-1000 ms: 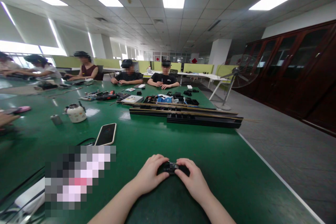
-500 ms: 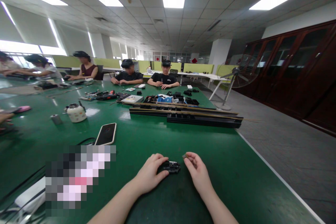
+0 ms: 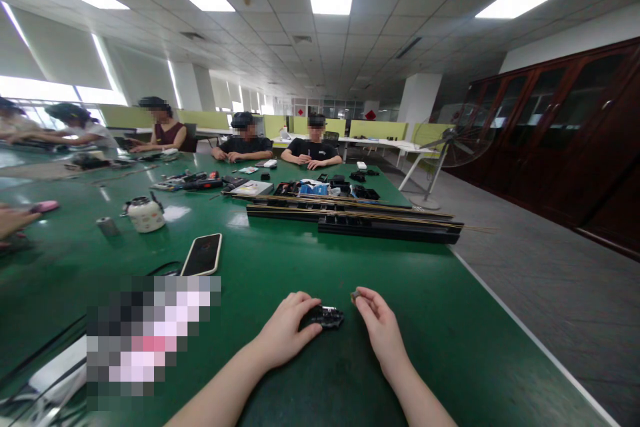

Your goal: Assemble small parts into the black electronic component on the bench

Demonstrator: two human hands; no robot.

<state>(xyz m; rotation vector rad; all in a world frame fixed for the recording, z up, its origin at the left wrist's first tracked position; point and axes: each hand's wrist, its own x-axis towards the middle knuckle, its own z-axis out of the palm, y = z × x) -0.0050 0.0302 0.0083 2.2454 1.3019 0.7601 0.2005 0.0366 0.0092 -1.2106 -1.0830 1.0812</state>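
Note:
On the green table (image 3: 320, 267), close to me, lies a small black plastic housing (image 3: 327, 317) with a light strip along its upper edge. My left hand (image 3: 290, 330) grips its left end between thumb and fingers. A short gap to the right, my right hand (image 3: 379, 320) pinches a small greyish piece (image 3: 355, 295) between thumb and forefinger; it is too small to name. The other fingers of that hand are curled in. Part of the housing is covered by my left fingers.
Beyond my hands lie long black rails (image 3: 390, 230) with thin brass-coloured rods (image 3: 350, 211). To the left are a phone (image 3: 202, 255), a white patterned pot (image 3: 145, 215), a grey cylinder (image 3: 106, 226) and cables. Several people sit around the table. A fan (image 3: 447, 140) stands at the right.
My right hand has shifted very slightly to the right, and the small piece in it has turned a little. My left hand and the black housing stay in place.

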